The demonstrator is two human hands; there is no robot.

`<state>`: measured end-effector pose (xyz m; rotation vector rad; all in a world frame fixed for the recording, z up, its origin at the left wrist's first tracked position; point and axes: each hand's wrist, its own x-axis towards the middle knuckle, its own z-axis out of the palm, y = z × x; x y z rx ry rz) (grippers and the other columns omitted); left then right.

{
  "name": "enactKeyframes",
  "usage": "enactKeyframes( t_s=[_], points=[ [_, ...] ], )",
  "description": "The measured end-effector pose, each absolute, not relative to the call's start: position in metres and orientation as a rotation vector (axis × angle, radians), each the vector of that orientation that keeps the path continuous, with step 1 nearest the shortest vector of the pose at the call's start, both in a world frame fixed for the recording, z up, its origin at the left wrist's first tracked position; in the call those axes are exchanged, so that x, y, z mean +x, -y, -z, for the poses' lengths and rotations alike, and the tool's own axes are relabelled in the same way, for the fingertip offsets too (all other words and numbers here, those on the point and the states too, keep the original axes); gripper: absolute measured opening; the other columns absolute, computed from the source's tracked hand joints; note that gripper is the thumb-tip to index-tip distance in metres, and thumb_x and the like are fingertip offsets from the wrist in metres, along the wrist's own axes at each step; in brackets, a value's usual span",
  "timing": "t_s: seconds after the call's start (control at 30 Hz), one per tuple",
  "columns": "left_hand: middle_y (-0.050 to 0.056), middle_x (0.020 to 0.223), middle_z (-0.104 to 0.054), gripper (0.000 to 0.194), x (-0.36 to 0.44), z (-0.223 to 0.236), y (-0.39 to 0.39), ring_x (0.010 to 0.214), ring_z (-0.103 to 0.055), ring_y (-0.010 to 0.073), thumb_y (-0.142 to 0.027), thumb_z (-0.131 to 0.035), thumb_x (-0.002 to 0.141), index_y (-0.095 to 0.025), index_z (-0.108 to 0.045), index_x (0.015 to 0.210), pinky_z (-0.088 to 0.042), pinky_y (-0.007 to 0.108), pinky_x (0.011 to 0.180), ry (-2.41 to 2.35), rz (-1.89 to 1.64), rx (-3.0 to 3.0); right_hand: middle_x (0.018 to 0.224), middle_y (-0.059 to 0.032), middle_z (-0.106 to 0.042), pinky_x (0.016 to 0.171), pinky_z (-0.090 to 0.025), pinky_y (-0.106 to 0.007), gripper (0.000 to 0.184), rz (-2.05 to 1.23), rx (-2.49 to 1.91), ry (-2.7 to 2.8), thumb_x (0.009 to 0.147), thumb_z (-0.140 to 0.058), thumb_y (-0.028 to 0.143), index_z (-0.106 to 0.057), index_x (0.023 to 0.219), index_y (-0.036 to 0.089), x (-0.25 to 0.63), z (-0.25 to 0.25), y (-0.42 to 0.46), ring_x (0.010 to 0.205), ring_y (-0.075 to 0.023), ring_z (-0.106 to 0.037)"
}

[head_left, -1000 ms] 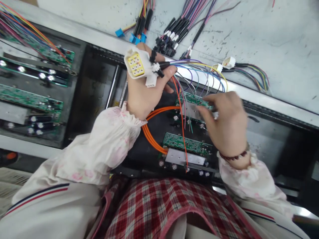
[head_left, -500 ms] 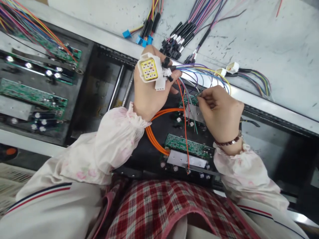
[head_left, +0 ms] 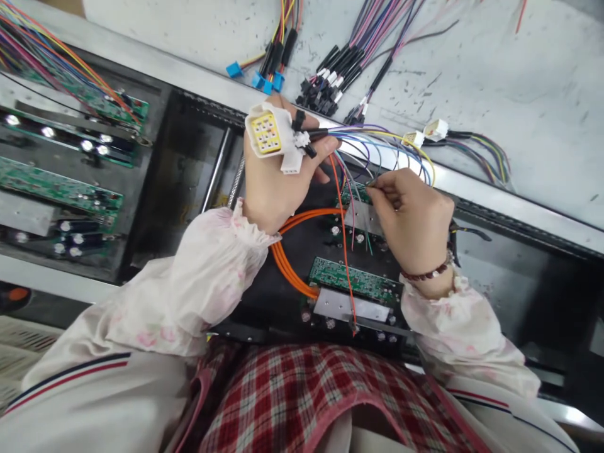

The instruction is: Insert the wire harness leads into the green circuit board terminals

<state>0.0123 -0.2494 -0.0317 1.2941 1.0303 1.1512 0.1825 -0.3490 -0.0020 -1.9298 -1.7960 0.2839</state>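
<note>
My left hand (head_left: pixel 276 182) is closed round a wiring harness (head_left: pixel 321 133), its thumb and fingers pinching the bundle of coloured wires. A white connector (head_left: pixel 268 133) with a yellow face and smaller black and white plugs lie over the back of that hand. From the pinch, loose wires fan out to the right, and an orange wire (head_left: pixel 345 233) hangs down. My right hand (head_left: pixel 415 217) pinches the ends of some thin wires; which ones is partly hidden by the fingers. Below both hands are a green circuit board (head_left: pixel 353 277) and a coil of orange cable (head_left: pixel 283 264).
On the pale bench beyond the metal rail lie blue plugs (head_left: pixel 259 80), a bundle of black-plugged wires (head_left: pixel 325 82) and white connectors (head_left: pixel 435 130). More circuit boards (head_left: pixel 51 179) sit in a tray at left. A roller chain runs beside the rail.
Both hands and the harness appear slightly further left, as the whole view has shifted a little. The white connector is tilted more to the left. Both pinches hold as before.
</note>
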Motion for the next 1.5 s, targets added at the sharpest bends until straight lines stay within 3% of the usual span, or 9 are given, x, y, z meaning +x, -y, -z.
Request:
enactKeyframes(
  t_s=[0.17,0.37,0.47,0.6,0.73,0.87,1.17,1.37,1.5],
  points=[
    [-0.003,0.073,-0.061,0.057,0.014,0.031,0.251,0.058,-0.064,0.0171,-0.054,-0.089,0.062,-0.027,-0.043,0.081,-0.051,0.031,0.040,-1.047,-1.154,1.279,0.087,-0.0066,-0.066,0.074,-0.046,-0.035,0.010,-0.272,-1.889,1.898,0.094,-0.056,0.024,-0.063,0.089,0.018,0.171,-0.012,0.352,0.083,-0.0222,-0.062],
    [-0.002,0.076,-0.062,0.060,0.016,0.034,0.252,0.058,-0.065,0.0182,-0.058,-0.089,0.059,-0.027,-0.044,0.083,-0.049,0.032,0.039,-1.051,-1.195,1.279,0.083,-0.0056,-0.061,0.068,-0.045,-0.033,0.013,-0.318,-1.902,1.984,0.093,-0.056,0.025,-0.061,0.084,0.019,0.187,-0.020,0.365,0.077,-0.0203,-0.059],
    [-0.003,0.074,-0.062,0.053,0.015,0.035,0.251,0.061,-0.065,0.0182,-0.055,-0.087,0.064,-0.029,-0.045,0.084,-0.050,0.034,0.042,-1.014,-1.188,1.279,0.082,-0.0055,-0.060,0.065,-0.044,-0.032,0.013,-0.231,-1.999,1.989,0.093,-0.056,0.027,-0.063,0.087,0.018,0.203,-0.027,0.380,0.075,-0.0202,-0.059],
    [-0.006,0.071,-0.060,0.049,0.014,0.037,0.249,0.061,-0.065,0.0163,-0.048,-0.087,0.068,-0.028,-0.045,0.083,-0.052,0.034,0.044,-0.965,-1.215,1.285,0.089,-0.0056,-0.066,0.072,-0.048,-0.033,0.010,-0.079,-1.979,1.839,0.096,-0.054,0.023,-0.063,0.097,0.020,0.205,-0.023,0.381,0.083,-0.0207,-0.064],
    [-0.006,0.070,-0.058,0.052,0.014,0.035,0.248,0.056,-0.063,0.0137,-0.048,-0.088,0.067,-0.026,-0.043,0.081,-0.051,0.030,0.042,-0.940,-1.204,1.314,0.089,-0.0045,-0.068,0.069,-0.051,-0.031,0.005,-0.161,-1.956,1.786,0.094,-0.057,0.021,-0.061,0.097,0.020,0.204,-0.002,0.366,0.076,-0.0184,-0.066],
    [-0.004,0.072,-0.061,0.053,0.016,0.026,0.252,0.052,-0.063,0.0166,-0.048,-0.091,0.061,-0.027,-0.045,0.078,-0.049,0.032,0.038,-1.016,-1.229,1.279,0.082,-0.0020,-0.067,0.064,-0.051,-0.029,0.002,-0.151,-1.956,1.750,0.090,-0.060,0.021,-0.061,0.091,0.019,0.208,0.013,0.361,0.070,-0.0169,-0.066],
    [-0.004,0.069,-0.059,0.063,0.018,0.036,0.250,0.057,-0.064,0.0172,-0.056,-0.092,0.055,-0.026,-0.043,0.081,-0.050,0.030,0.039,-0.993,-1.227,1.212,0.077,-0.0010,-0.066,0.062,-0.050,-0.027,0.002,-0.182,-1.951,1.712,0.088,-0.060,0.018,-0.062,0.088,0.018,0.209,0.015,0.364,0.067,-0.0152,-0.065],
    [-0.004,0.076,-0.060,0.053,0.015,0.016,0.258,0.060,-0.065,0.0155,-0.050,-0.089,0.064,-0.026,-0.045,0.081,-0.053,0.032,0.046,-1.048,-1.148,1.235,0.077,-0.0008,-0.065,0.062,-0.050,-0.029,0.004,-0.217,-1.992,1.731,0.089,-0.060,0.021,-0.062,0.087,0.019,0.211,0.016,0.363,0.066,-0.0157,-0.064],
    [-0.006,0.076,-0.061,0.050,0.013,0.016,0.258,0.059,-0.064,0.0134,-0.043,-0.087,0.070,-0.026,-0.042,0.084,-0.051,0.030,0.045,-1.033,-1.106,1.241,0.086,-0.0030,-0.067,0.068,-0.050,-0.032,0.009,-0.192,-2.056,1.701,0.092,-0.061,0.026,-0.061,0.098,0.020,0.202,0.005,0.367,0.075,-0.0188,-0.066]
  ],
)
